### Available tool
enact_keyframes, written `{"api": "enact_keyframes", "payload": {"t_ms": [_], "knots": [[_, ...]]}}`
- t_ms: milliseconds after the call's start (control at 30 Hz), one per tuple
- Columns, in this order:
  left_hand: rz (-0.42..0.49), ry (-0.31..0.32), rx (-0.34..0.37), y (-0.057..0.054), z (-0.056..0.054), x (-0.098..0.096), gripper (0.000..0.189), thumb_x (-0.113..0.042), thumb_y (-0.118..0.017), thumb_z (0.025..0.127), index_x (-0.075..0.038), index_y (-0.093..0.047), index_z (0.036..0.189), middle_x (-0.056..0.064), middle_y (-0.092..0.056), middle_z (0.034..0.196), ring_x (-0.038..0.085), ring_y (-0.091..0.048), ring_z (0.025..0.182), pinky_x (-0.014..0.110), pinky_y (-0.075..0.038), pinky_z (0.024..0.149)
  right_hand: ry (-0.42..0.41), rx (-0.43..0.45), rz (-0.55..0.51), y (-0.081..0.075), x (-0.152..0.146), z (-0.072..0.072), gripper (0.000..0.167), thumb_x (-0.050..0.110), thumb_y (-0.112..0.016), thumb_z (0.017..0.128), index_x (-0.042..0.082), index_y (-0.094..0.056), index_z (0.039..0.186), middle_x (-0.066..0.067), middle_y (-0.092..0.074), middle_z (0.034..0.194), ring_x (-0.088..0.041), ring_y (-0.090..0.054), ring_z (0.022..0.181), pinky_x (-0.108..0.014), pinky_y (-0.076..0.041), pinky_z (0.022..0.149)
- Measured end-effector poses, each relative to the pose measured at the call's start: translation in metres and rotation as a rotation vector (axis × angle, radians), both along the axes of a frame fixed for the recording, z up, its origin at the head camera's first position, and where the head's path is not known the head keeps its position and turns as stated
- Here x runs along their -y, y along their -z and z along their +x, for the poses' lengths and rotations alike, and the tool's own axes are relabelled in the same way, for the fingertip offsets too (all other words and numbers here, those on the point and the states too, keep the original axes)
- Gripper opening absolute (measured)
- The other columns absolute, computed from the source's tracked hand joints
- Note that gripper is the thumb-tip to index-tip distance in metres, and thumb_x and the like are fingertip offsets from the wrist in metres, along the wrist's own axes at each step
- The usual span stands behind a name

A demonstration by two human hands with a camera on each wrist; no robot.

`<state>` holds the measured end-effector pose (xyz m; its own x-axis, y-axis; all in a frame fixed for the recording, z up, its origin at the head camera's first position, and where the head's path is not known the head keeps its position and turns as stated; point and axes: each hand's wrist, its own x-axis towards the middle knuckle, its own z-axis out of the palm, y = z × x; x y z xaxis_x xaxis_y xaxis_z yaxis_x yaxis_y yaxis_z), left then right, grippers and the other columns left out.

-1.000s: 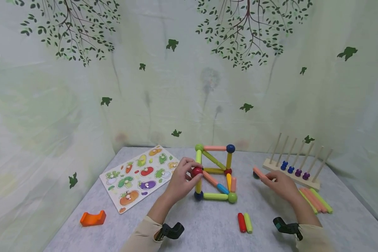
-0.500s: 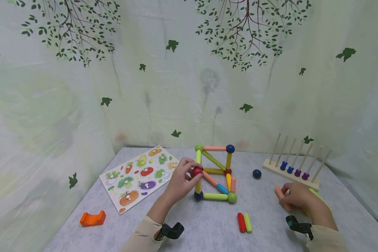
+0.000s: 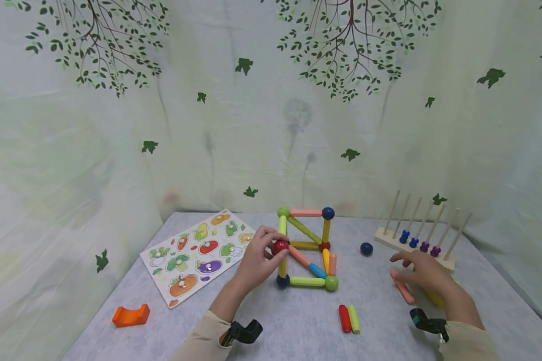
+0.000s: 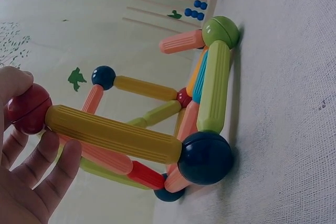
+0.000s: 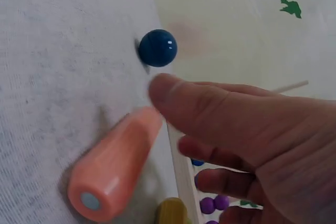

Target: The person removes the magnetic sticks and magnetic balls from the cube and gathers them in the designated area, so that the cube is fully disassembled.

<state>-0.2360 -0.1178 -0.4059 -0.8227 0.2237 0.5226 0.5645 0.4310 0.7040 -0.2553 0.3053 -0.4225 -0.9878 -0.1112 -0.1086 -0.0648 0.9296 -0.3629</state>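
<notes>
My left hand (image 3: 257, 261) pinches a red ball (image 4: 32, 109) between thumb and fingers. That ball tops a yellow magnetic rod (image 4: 113, 134) standing on a navy ball (image 4: 206, 157) at a corner of a ball-and-rod frame. A lime rod (image 3: 308, 282) runs from this corner along the table to a green ball (image 3: 331, 283). My right hand (image 3: 429, 275) holds nothing, its fingers spread apart from the thumb. Just beyond the thumb tip, a salmon rod (image 5: 113, 169) lies on the table. Farther off rests a loose navy ball (image 5: 157, 49).
At the right back stands a peg rack (image 3: 447, 261) with blue and purple beads. A red rod (image 3: 345, 319) and a short lime rod (image 3: 354, 319) lie in front. To the left are a vegetable puzzle board (image 3: 191, 286) and an orange curved block (image 3: 131, 316).
My right hand has carried the salmon rod from beside the loose navy ball toward the right front and let go of it on the table. The left hand keeps its hold.
</notes>
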Motion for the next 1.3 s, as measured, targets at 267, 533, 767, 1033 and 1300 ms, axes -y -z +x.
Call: {"api": "enact_keyframes", "payload": {"t_ms": [267,533,767,1033,1300], "knots": [[0.013,0.002,0.002,0.0,0.0,0.0,0.02,-0.015,-0.072,0.092,-0.016,-0.07,0.112,-0.002,-0.054,0.114,0.013,-0.057,0.096,0.023,-0.056,0.072,-0.021,0.019,-0.043,0.006,-0.008,0.004,0.035,0.024,-0.08,0.081,0.013,-0.072,0.112,-0.007,-0.064,0.099,-0.023,-0.055,0.088,-0.041,-0.047,0.075],[0.011,0.007,-0.011,0.001,0.0,-0.001,0.02,-0.015,-0.072,0.092,-0.014,-0.07,0.112,-0.001,-0.054,0.113,0.013,-0.058,0.096,0.023,-0.057,0.071,0.004,-0.021,0.0,0.01,-0.032,0.007,0.04,0.034,-0.08,0.081,0.014,-0.072,0.116,-0.024,-0.059,0.117,-0.039,-0.057,0.102,-0.062,-0.048,0.083],[0.013,0.011,-0.009,0.001,0.0,-0.001,0.02,-0.014,-0.071,0.092,-0.014,-0.07,0.112,-0.001,-0.054,0.114,0.013,-0.058,0.095,0.023,-0.057,0.071,0.016,-0.012,-0.044,0.015,-0.047,0.009,0.043,0.035,-0.078,0.084,0.012,-0.07,0.119,-0.025,-0.056,0.12,-0.039,-0.056,0.103,-0.06,-0.048,0.084],[0.013,0.012,-0.013,0.001,-0.001,-0.002,0.021,-0.013,-0.071,0.092,-0.015,-0.07,0.112,-0.002,-0.054,0.113,0.013,-0.058,0.095,0.023,-0.057,0.071,0.046,0.002,-0.051,0.011,-0.047,0.008,0.047,0.038,-0.075,0.086,0.011,-0.066,0.124,-0.029,-0.052,0.123,-0.041,-0.056,0.102,-0.058,-0.05,0.08],[0.006,0.013,-0.022,0.001,0.001,0.0,0.021,-0.016,-0.071,0.093,-0.014,-0.069,0.113,0.0,-0.054,0.115,0.014,-0.058,0.096,0.023,-0.056,0.071,0.062,-0.182,-0.085,0.004,-0.023,0.007,0.04,0.028,-0.069,0.092,0.005,-0.063,0.125,-0.028,-0.056,0.119,-0.033,-0.055,0.094,-0.041,-0.052,0.069]]}}
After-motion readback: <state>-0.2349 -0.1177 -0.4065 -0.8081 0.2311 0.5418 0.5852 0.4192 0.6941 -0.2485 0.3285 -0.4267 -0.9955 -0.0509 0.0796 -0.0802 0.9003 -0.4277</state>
